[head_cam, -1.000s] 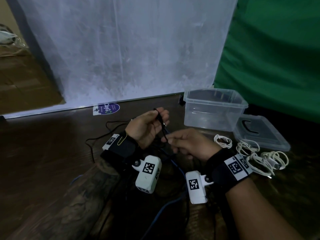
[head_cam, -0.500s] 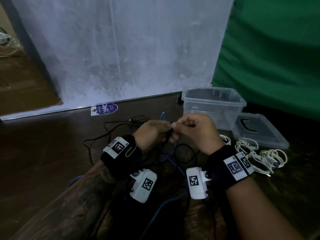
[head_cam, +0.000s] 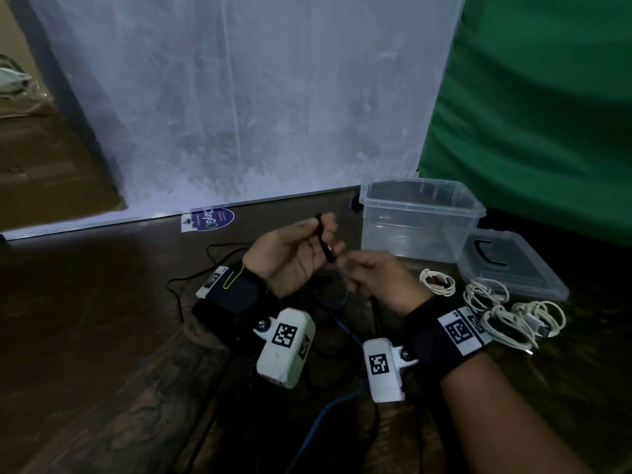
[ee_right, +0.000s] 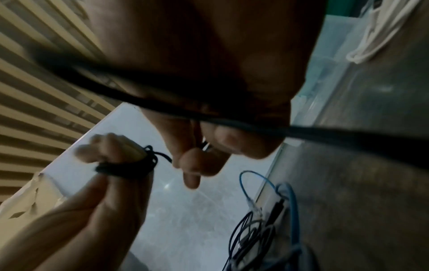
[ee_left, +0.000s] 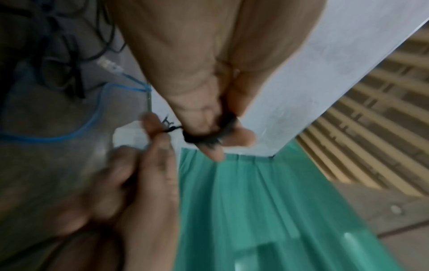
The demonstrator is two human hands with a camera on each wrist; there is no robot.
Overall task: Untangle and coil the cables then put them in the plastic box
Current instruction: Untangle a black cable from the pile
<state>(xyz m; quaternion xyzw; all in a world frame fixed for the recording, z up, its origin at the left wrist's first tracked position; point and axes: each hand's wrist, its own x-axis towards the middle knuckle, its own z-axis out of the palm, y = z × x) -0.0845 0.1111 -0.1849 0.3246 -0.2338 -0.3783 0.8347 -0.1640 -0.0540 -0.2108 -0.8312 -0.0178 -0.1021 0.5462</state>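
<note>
My left hand (head_cam: 294, 254) is raised palm-up with a thin black cable (head_cam: 324, 240) wound in loops round its fingers; the black coil (ee_left: 209, 132) shows at the fingertips. My right hand (head_cam: 372, 282) is just to its right and pinches the free end of the same black cable (ee_right: 162, 155). Below the hands, a blue cable (head_cam: 342, 323) and more black cable (head_cam: 191, 278) lie tangled on the dark wooden floor. The clear plastic box (head_cam: 420, 220) stands open and empty behind my right hand.
The box's lid (head_cam: 509, 265) lies flat to the right of the box. Several coiled white cables (head_cam: 499, 309) lie in front of the lid. A white board (head_cam: 239, 104) and green cloth (head_cam: 533, 107) stand behind. A round sticker (head_cam: 212, 218) is on the floor.
Half a second ago both hands met over the tangle. Now the left hand has turned palm-up and risen with the coil, and the right hand has drawn down and rightward with the cable end.
</note>
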